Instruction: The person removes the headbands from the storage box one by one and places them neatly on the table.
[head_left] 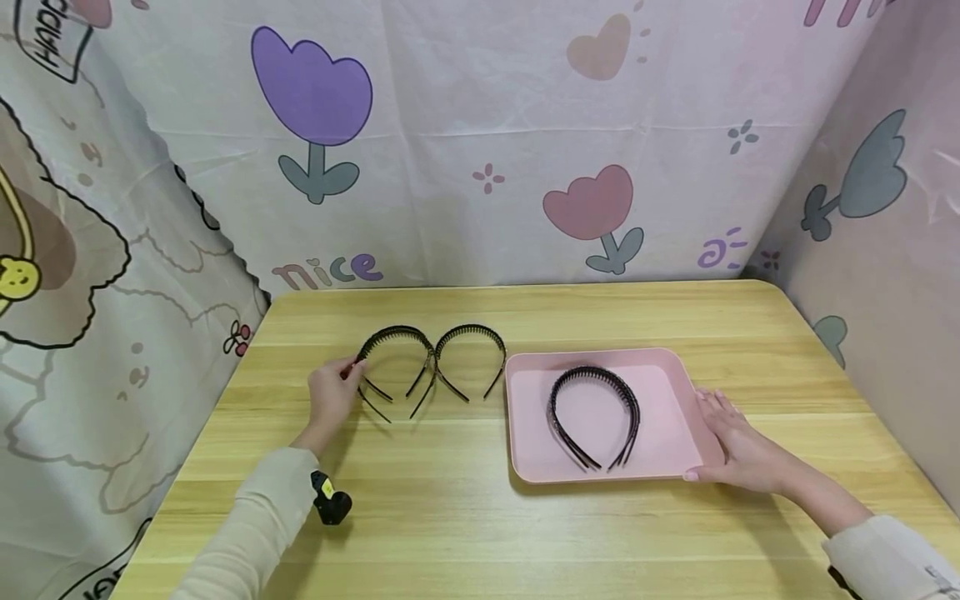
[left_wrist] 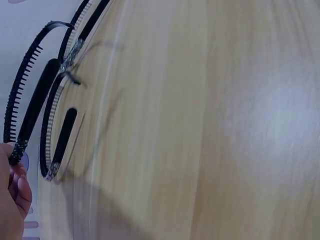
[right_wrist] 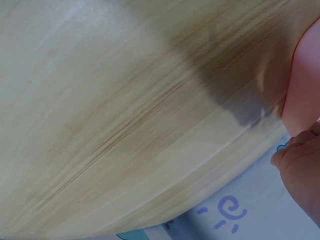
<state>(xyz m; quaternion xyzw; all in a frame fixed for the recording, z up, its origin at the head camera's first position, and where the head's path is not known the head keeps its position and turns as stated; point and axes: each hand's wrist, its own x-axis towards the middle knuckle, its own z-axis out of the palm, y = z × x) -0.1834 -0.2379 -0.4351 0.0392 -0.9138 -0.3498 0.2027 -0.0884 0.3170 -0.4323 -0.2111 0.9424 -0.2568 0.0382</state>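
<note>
My left hand (head_left: 332, 396) pinches one side of a black toothed headband (left_wrist: 13, 105), which is raised off the table in the left wrist view. Just behind it lies a second black headband (left_wrist: 45, 130), overlapping it in the head view. To the right, a third headband (head_left: 471, 327) lies on the table with its tips toward me. My right hand (head_left: 738, 446) rests against the right side of a pink tray (head_left: 671, 408), fingers along the rim and thumb by the near corner. Inside the tray, black headbands (head_left: 636, 408) lie nested together; their exact number is unclear.
The wooden table (head_left: 420, 517) stretches around the tray and headbands. A patterned cloth (head_left: 465, 217) hangs behind the table and along both sides. A small black device (head_left: 330, 500) sits at my left sleeve.
</note>
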